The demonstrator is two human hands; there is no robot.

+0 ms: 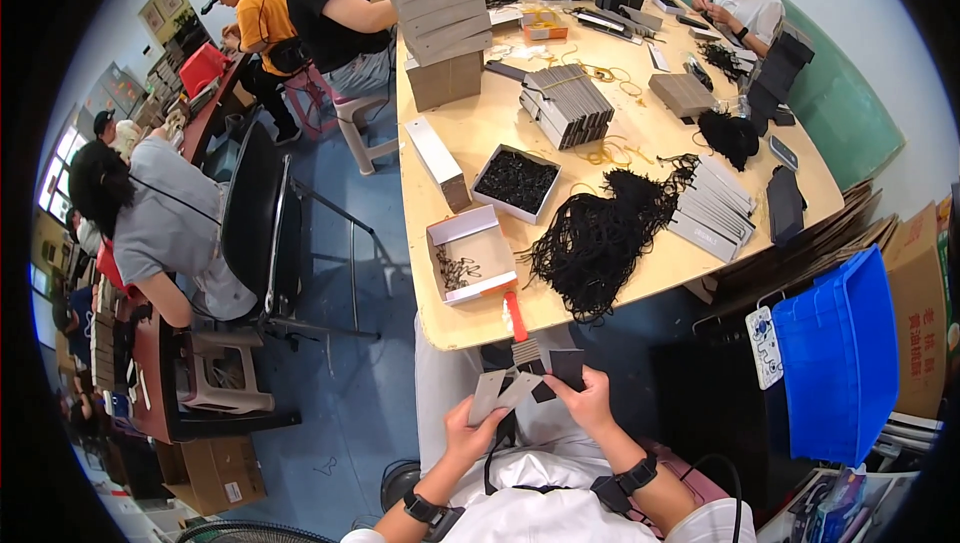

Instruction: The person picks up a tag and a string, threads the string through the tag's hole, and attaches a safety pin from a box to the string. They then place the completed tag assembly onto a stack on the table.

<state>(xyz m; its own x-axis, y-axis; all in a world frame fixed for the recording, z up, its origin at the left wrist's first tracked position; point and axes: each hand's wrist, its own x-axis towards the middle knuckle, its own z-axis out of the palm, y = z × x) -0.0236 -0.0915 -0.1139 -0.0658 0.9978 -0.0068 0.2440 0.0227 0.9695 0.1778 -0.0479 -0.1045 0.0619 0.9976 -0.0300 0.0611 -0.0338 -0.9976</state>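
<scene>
Grey card pieces are above the person's lap, just off the near table edge; two flat strips show, spread in a V, lower ends pinched in the left hand, fingers closed on them. Dark card piece is in the right hand, gripped narrow between thumb and fingers at its lower right side; can't tell whether it's one layer or several. Handling guess: both look light and fairly stiff, board-like, not brittle, but corners probably dent and a hard squeeze could crease them. Flat faces may slide over each other, so best hold is low on the long edges, thumb on one face, fingers behind, broad faces left free. Small card stack sits just beyond the fingertips, layered edges showing; its support is hidden, likely shifts if bumped. Further out on the table: red-handled tool at the near edge, white open box with a few thin dark bits, and behind it white tray full of small black pieces. Black cord pile is to the right, soft, limp, likely to tangle; take it strand by strand. Fanned grey cards lie beside the cords, banded card bundle farther back, tall grey box stack at the far left. Blue bin stands right of the person, off the table.
</scene>
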